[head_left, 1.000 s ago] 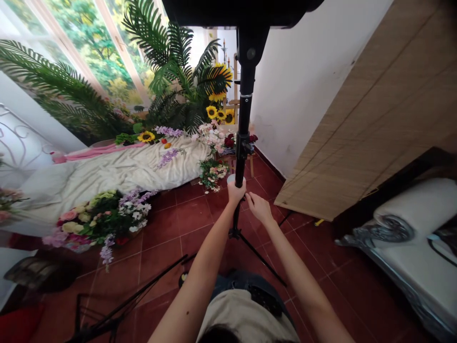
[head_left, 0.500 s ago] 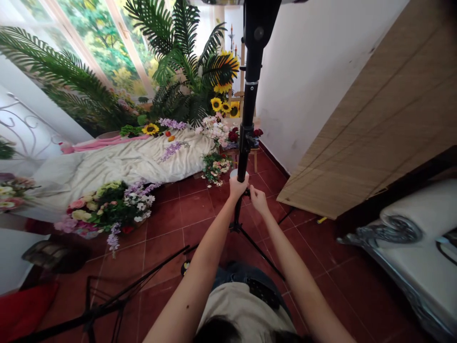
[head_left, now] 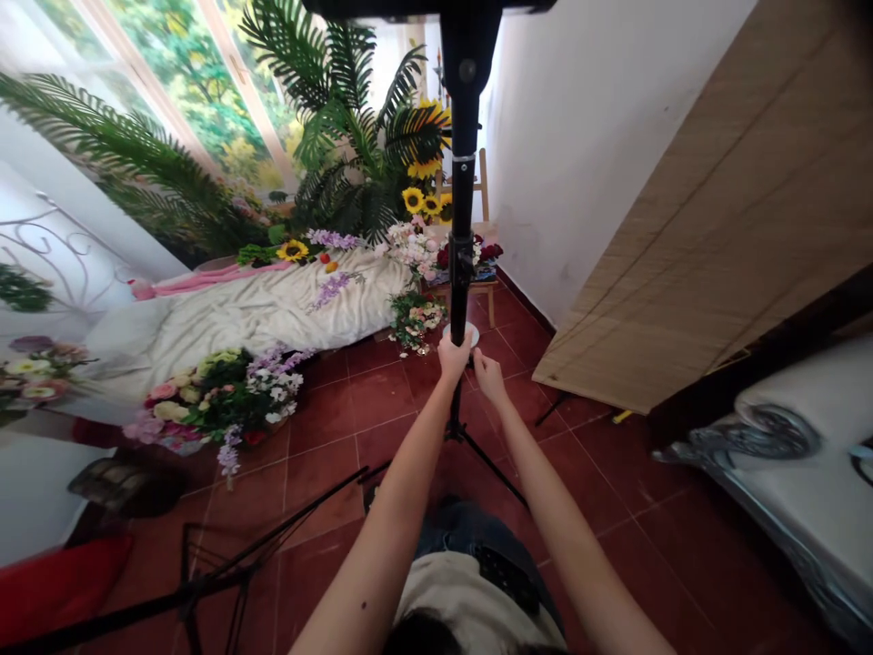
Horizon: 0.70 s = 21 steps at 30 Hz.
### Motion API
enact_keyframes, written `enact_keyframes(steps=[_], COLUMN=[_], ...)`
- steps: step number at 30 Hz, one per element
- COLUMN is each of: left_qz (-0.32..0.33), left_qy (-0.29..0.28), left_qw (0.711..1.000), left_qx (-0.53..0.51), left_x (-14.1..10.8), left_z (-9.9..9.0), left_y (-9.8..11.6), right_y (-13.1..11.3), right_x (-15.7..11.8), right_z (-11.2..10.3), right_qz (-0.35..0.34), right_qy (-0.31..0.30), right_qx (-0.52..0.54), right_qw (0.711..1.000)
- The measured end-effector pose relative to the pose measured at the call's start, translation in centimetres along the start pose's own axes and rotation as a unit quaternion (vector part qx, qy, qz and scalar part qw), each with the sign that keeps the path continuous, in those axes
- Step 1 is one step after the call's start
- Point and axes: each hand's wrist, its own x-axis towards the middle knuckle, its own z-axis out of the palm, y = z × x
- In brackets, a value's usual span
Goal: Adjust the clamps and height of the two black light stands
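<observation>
A black light stand (head_left: pixel 462 205) rises in front of me, close to upright, with a dark fixture (head_left: pixel 429 7) at its top, cut off by the frame edge. My left hand (head_left: pixel 455 357) is wrapped around the pole below its middle collar (head_left: pixel 462 259). Just right of it and slightly lower, my right hand (head_left: pixel 489 375) has its fingers pinched at a small dark knob on the pole, mostly hidden by the fingers. Below the hands, the stand's legs (head_left: pixel 495 468) spread over the red tiled floor. A white round thing (head_left: pixel 470 335) shows behind the pole.
A second black stand (head_left: pixel 225 575) lies across the lower left. Left, a cream cloth (head_left: pixel 265 305) is bordered by flowers (head_left: pixel 205 400). A hanging bamboo blind (head_left: pixel 688 236) and a silver-trimmed white sofa (head_left: pixel 784 437) occupy the right. A wooden easel (head_left: pixel 484 186) stands behind the pole.
The stand's top has shifted left in view, and more of its dark fixture shows. Both hands keep their places on the pole. The room's view has shifted slightly.
</observation>
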Motion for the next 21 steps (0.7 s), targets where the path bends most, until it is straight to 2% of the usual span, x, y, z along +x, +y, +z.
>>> enact_keyframes(steps=[4,7,9,12,13,16,18,20,21], left_qz=[0.031,0.043,-0.010,-0.202,-0.254,-0.371,-0.444,-0.510,-0.544], left_qy=[0.009,0.011,0.000,-0.068,-0.082,-0.048,-0.019,0.051,0.104], left_qw=[0.999,0.995,0.992,0.963,0.950,0.920,0.893,0.859,0.830], left_qx=[-0.025,-0.090,-0.127,-0.164,-0.162,-0.114,-0.074,0.000,0.057], left_x=[-2.1,-4.9,-7.9,-13.9,-16.2,-23.0,-27.7,-32.6,-35.1], left_z=[-0.5,-1.5,-2.7,-5.8,-7.4,-13.6,-19.3,-25.8,-29.1], left_y=[0.2,-1.5,-4.2,-9.8,-11.9,-17.3,-19.6,-20.5,-20.5], right_y=[0.3,0.3,0.2,0.0,0.0,0.0,-0.2,-0.7,-1.0], right_x=[0.0,-0.2,-0.4,-0.6,-0.6,-1.0,-1.5,-2.0,-2.2], right_z=[0.8,0.8,0.5,0.3,0.3,0.9,1.3,1.6,1.8], right_qz=[0.030,0.030,0.026,0.034,0.043,0.086,0.106,0.117,0.123], right_qy=[0.013,0.014,0.007,-0.004,-0.003,0.009,0.018,0.034,0.041], right_qx=[0.009,-0.005,-0.022,-0.041,-0.038,0.005,0.041,0.052,0.042], right_qw=[0.999,0.999,0.999,0.999,0.998,0.996,0.993,0.991,0.991])
